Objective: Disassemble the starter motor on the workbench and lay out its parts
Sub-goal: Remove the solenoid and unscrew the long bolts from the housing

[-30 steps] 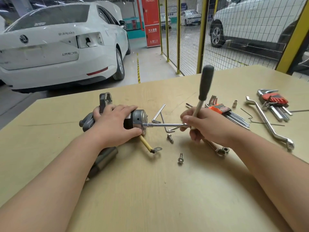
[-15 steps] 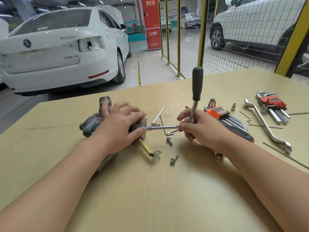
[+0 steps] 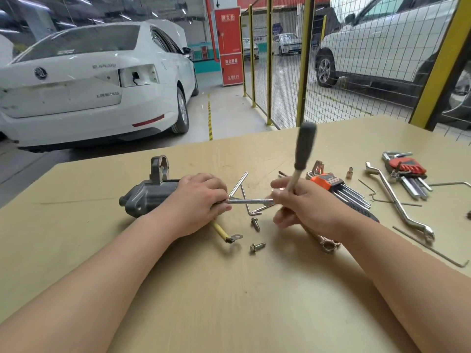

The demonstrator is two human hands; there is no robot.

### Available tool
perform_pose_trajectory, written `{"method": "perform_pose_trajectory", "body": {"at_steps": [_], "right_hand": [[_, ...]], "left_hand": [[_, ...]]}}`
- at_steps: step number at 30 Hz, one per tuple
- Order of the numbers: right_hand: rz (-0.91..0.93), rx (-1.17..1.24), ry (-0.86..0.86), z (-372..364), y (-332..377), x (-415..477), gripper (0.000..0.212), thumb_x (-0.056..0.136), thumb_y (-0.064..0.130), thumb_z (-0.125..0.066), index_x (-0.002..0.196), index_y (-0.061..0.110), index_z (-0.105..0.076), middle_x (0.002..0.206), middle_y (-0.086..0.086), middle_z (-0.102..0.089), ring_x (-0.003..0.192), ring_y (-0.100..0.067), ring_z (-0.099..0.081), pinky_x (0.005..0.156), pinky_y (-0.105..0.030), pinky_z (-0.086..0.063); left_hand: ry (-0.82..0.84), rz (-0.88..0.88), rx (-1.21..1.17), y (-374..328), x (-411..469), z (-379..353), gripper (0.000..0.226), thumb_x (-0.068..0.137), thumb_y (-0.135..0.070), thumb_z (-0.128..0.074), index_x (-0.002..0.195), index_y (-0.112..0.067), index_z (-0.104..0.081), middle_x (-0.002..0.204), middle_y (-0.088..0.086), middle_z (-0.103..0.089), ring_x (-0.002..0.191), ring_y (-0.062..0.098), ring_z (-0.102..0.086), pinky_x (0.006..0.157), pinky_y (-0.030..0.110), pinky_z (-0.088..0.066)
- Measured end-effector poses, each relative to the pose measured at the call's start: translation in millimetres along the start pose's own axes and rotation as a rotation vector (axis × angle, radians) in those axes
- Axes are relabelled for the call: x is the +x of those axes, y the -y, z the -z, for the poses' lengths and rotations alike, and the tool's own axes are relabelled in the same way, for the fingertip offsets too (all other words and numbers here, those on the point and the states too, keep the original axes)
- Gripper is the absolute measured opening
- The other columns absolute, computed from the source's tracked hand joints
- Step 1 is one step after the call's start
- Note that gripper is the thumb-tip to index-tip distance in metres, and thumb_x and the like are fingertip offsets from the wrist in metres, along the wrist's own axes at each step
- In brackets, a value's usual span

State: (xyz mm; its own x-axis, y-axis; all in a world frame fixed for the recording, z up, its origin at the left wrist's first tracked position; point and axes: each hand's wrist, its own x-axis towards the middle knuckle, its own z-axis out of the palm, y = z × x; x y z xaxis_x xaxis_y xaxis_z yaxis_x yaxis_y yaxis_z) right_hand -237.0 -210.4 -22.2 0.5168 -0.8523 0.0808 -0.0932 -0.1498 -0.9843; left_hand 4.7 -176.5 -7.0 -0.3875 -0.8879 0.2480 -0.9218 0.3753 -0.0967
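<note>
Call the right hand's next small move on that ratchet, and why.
Probably swing the ratchet through one loosening stroke. The right hand grips it with the handle upright, and its extension bar runs level into the starter motor, which the left hand holds. Two bolts already lie loose. The socket is hidden under that hand, so go gently.

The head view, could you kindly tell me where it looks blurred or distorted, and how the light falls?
In the head view, the grey-handled steel ratchet in the right hand is motion-blurred at its grip; the yellow fence posts lean from wide-angle distortion; soft, faint shadows lie on the beige workbench.
</note>
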Motion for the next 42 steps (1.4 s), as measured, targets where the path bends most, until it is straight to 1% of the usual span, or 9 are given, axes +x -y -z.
{"method": "perform_pose_trajectory", "body": {"at_steps": [5,8,12,18,23,29,34,39,42], "right_hand": [[-0.076,-0.198,0.013,7.3,3.3,-2.4,0.048,0.099,0.048,-0.034,0.085,0.008,-0.057,0.054,-0.003,-0.066,0.031,-0.018,-0.044,0.038,-0.022,-0.037],[0.103,-0.269,0.017,11.1,2.3,-3.2,0.011,0.097,0.022,-0.051,0.096,0.022,-0.061,0.063,0.005,-0.065,0.047,-0.016,-0.058,0.047,-0.027,-0.049],[0.195,-0.253,-0.018,10.5,0.4,-1.8,0.029,0.090,0.004,-0.059,0.103,0.030,-0.065,0.087,0.004,-0.067,0.079,-0.022,-0.069,0.073,-0.030,-0.057],[-0.080,-0.412,0.001,11.3,2.7,-2.6,0.053,0.096,0.052,-0.038,0.065,0.015,-0.060,0.053,-0.008,-0.065,0.038,-0.021,-0.052,0.045,-0.024,-0.044],[0.197,-0.426,-0.037,12.8,-2.9,1.2,0.017,0.088,0.013,-0.064,0.092,0.030,-0.064,0.077,0.009,-0.067,0.072,-0.011,-0.065,0.070,-0.026,-0.053],[-0.016,-0.368,-0.011,10.1,-2.8,3.4,0.051,0.088,0.059,-0.042,0.069,0.019,-0.067,0.054,-0.006,-0.066,0.040,-0.021,-0.058,0.044,-0.022,-0.048],[0.195,-0.402,0.024,12.5,-9.8,4.0,0.029,0.087,0.016,-0.065,0.097,0.043,-0.063,0.082,0.012,-0.068,0.082,-0.012,-0.068,0.074,-0.023,-0.054],[-0.032,-0.324,0.056,10.6,-4.8,6.1,0.045,0.089,0.057,-0.043,0.088,0.017,-0.063,0.058,-0.006,-0.067,0.043,-0.022,-0.060,0.044,-0.023,-0.045],[0.126,-0.457,0.030,8.0,-4.7,3.8,0.006,0.092,0.030,-0.054,0.094,0.031,-0.060,0.069,0.004,-0.068,0.059,-0.011,-0.064,0.058,-0.022,-0.049]], "left_hand": [[-0.051,0.001,-0.093,0.4,-1.1,1.9,0.024,0.090,-0.041,-0.056,0.101,-0.023,-0.068,0.113,-0.014,-0.060,0.125,0.012,-0.037,0.097,0.035,-0.024],[-0.036,0.032,-0.130,0.4,-0.8,3.8,0.027,0.089,-0.045,-0.054,0.107,-0.028,-0.065,0.117,-0.018,-0.058,0.127,0.008,-0.034,0.099,0.034,-0.020],[0.011,0.031,-0.138,2.6,0.8,4.6,0.030,0.094,-0.044,-0.045,0.115,-0.030,-0.063,0.121,-0.020,-0.056,0.129,0.007,-0.030,0.102,0.035,-0.019],[-0.105,0.050,-0.242,0.1,0.3,5.6,0.018,0.081,-0.036,-0.069,0.092,-0.022,-0.071,0.099,-0.013,-0.066,0.121,0.010,-0.044,0.101,0.042,-0.033],[-0.021,0.027,-0.186,4.7,0.7,5.0,0.025,0.091,-0.042,-0.053,0.108,-0.028,-0.066,0.116,-0.018,-0.060,0.129,0.007,-0.033,0.103,0.038,-0.020],[-0.127,0.049,-0.240,0.8,-3.2,4.6,0.012,0.079,-0.036,-0.070,0.082,-0.028,-0.062,0.094,-0.015,-0.063,0.121,0.009,-0.043,0.099,0.037,-0.030],[-0.004,0.025,-0.197,8.7,0.6,8.5,0.025,0.089,-0.042,-0.057,0.107,-0.029,-0.067,0.114,-0.018,-0.061,0.128,0.007,-0.036,0.105,0.041,-0.025],[-0.107,0.052,-0.243,1.3,-1.0,7.4,0.014,0.079,-0.035,-0.071,0.080,-0.027,-0.059,0.093,-0.013,-0.064,0.119,0.009,-0.044,0.100,0.041,-0.032],[-0.034,0.037,-0.213,5.7,-0.9,7.3,0.019,0.084,-0.043,-0.063,0.098,-0.030,-0.062,0.118,-0.020,-0.058,0.125,0.004,-0.036,0.102,0.037,-0.025]]}}
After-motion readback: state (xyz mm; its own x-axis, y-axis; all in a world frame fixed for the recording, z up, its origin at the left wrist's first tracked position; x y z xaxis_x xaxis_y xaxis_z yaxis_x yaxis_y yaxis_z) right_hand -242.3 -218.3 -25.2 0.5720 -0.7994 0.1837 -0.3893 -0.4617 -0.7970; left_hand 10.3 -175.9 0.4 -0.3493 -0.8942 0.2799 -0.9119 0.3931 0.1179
